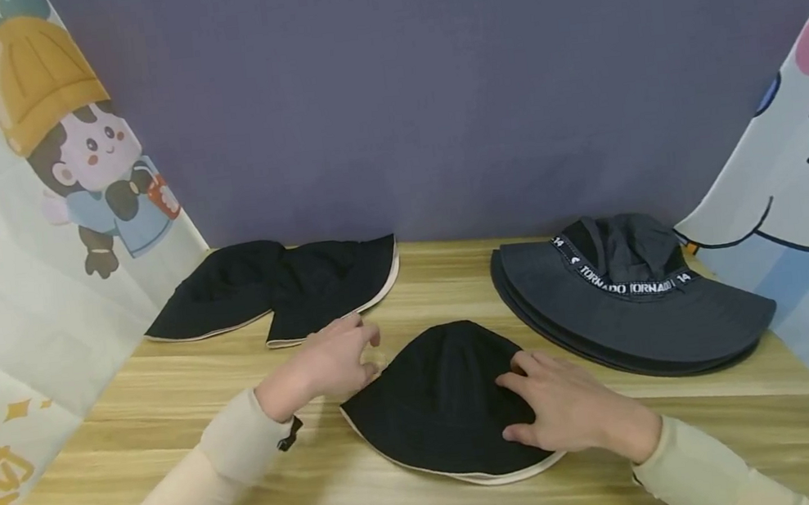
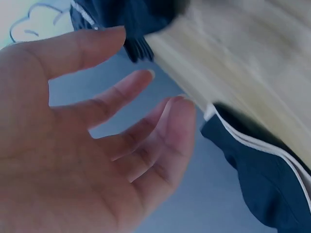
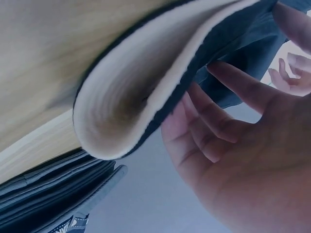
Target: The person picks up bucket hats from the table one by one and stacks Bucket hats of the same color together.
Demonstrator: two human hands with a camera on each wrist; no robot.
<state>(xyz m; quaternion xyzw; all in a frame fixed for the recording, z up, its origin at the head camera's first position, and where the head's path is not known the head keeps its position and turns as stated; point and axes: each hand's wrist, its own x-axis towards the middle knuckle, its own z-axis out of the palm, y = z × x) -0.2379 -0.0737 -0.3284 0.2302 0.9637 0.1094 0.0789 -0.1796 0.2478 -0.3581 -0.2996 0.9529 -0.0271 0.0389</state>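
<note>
A black bucket hat [image 1: 450,404] with a cream-edged brim lies folded flat on the wooden table, its crown away from me. On its right side, my right hand [image 1: 572,403] touches the black cloth with spread, slightly bent fingers. The right wrist view shows the hat's pale lining [image 3: 114,111] inside the gaping brim, with the fingers [image 3: 214,116] against the outer cloth. Just off the hat's left edge, my left hand [image 1: 323,360] hovers with loosely bent fingers and nothing in its grasp; its palm [image 2: 73,160] faces the left wrist camera.
Two more black hats [image 1: 231,291] with cream edging lie overlapping at the back left. At the back right sits a stack of dark grey wide-brimmed hats [image 1: 641,318] with a lettered band. A grey backdrop [image 1: 418,103] stands behind the wooden table [image 1: 136,445], with printed cloths on both sides.
</note>
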